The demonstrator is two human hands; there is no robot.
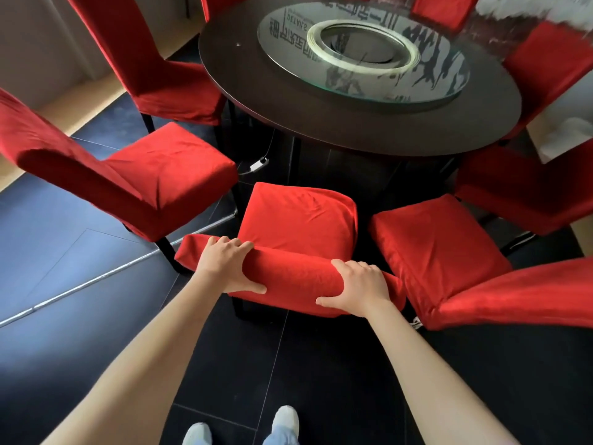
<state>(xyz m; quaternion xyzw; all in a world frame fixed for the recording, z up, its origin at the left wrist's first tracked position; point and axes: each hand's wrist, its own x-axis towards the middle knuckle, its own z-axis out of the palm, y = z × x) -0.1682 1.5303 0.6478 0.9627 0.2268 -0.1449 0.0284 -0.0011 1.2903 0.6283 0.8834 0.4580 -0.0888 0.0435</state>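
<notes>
Red chair held by its backrest, facing the round table.
Both hands gripped the padded top of the backrest. The left hand and the right hand each had fingers curled over the far side and the thumb laid along the near side. The chair stood on the dark floor between the left chair and the right chair, with its seat near the table's edge.
</notes>
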